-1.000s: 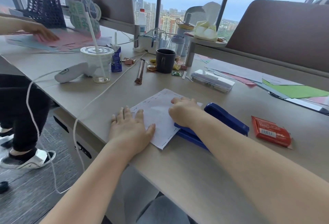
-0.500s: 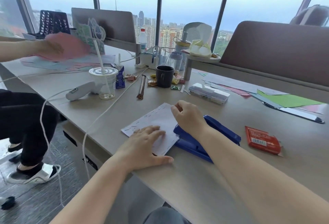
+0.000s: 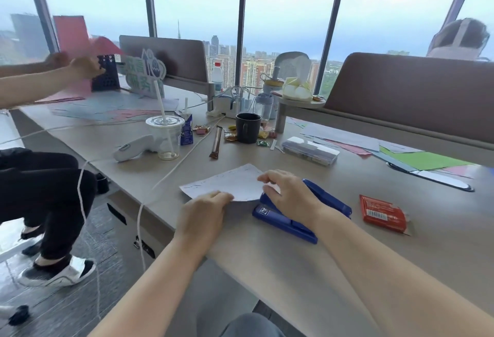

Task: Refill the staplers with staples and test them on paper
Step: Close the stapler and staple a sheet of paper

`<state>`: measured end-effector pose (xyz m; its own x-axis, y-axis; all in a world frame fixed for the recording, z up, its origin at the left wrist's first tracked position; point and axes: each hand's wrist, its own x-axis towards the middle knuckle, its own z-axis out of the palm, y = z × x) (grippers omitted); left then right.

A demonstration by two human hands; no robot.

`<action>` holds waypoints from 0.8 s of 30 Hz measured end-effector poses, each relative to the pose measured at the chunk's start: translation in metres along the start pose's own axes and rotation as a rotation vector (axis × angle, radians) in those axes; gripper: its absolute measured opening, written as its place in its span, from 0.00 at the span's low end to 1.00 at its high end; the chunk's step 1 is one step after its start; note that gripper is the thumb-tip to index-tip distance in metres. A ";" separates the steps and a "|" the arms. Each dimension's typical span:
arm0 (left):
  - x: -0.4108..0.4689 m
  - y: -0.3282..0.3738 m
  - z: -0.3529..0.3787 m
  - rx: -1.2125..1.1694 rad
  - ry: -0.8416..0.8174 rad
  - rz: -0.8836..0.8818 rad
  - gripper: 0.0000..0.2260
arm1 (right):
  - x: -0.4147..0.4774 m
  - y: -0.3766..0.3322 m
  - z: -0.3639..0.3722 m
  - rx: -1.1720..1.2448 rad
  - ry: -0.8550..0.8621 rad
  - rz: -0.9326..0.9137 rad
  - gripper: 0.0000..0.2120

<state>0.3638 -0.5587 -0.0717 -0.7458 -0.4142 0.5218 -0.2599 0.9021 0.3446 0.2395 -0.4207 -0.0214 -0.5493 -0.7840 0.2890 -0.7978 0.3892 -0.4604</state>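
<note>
Tall windows fill the top of the frame; below them the counter [image 3: 347, 251] runs cluttered. At centre my left hand [image 3: 203, 216] pinches the near edge of the paper [image 3: 227, 181], while my right hand [image 3: 291, 195] lies loosely curled on the blue stapler [image 3: 296, 219], fingertips touching the sheet. I should slide the sheet's edge fully into the stapler's mouth, keep it flat, then press down squarely.
</note>
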 end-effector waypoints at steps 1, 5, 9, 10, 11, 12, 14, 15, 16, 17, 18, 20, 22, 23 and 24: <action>-0.001 0.002 -0.005 0.015 0.063 -0.018 0.12 | -0.002 -0.002 -0.001 -0.077 -0.020 -0.047 0.16; 0.004 0.011 -0.032 -0.064 0.279 -0.018 0.07 | -0.006 -0.016 -0.005 -0.095 -0.026 -0.129 0.19; 0.012 0.021 -0.055 -0.183 0.389 0.038 0.13 | -0.001 -0.032 -0.014 0.054 0.205 -0.166 0.06; 0.013 0.025 -0.059 -0.250 0.403 0.044 0.12 | 0.000 -0.036 -0.019 0.063 0.247 -0.169 0.04; 0.015 0.029 -0.064 -0.334 0.410 0.025 0.09 | 0.000 -0.039 -0.024 0.060 0.273 -0.175 0.05; 0.017 0.034 -0.068 -0.421 0.406 -0.018 0.07 | -0.001 -0.042 -0.030 0.045 0.294 -0.184 0.05; 0.023 0.043 -0.074 -0.548 0.390 -0.106 0.07 | -0.005 -0.043 -0.044 0.003 0.322 -0.189 0.06; 0.026 0.047 -0.074 -0.596 0.387 -0.115 0.07 | -0.008 -0.043 -0.051 -0.002 0.325 -0.188 0.06; 0.029 0.052 -0.075 -0.649 0.380 -0.113 0.07 | -0.012 -0.041 -0.058 0.003 0.334 -0.191 0.05; 0.033 0.057 -0.074 -0.705 0.367 -0.115 0.07 | -0.015 -0.039 -0.065 0.016 0.349 -0.199 0.05; 0.036 0.064 -0.072 -0.765 0.352 -0.114 0.07 | -0.020 -0.036 -0.072 0.038 0.357 -0.200 0.05; 0.039 0.079 -0.064 -0.851 0.320 -0.102 0.10 | -0.031 -0.029 -0.088 0.077 0.335 -0.166 0.05; 0.042 0.096 -0.054 -0.879 0.282 -0.081 0.12 | -0.045 -0.021 -0.102 0.076 0.324 -0.120 0.06; 0.042 0.106 -0.050 -0.886 0.264 -0.066 0.10 | -0.052 -0.016 -0.108 0.081 0.332 -0.093 0.08; 0.043 0.114 -0.045 -0.890 0.248 -0.053 0.09 | -0.058 -0.009 -0.113 0.097 0.341 -0.065 0.10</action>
<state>0.3296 -0.4792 0.0251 -0.5674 -0.5591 0.6046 0.3534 0.4978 0.7920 0.2511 -0.3241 0.0607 -0.5628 -0.5930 0.5758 -0.8152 0.2833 -0.5052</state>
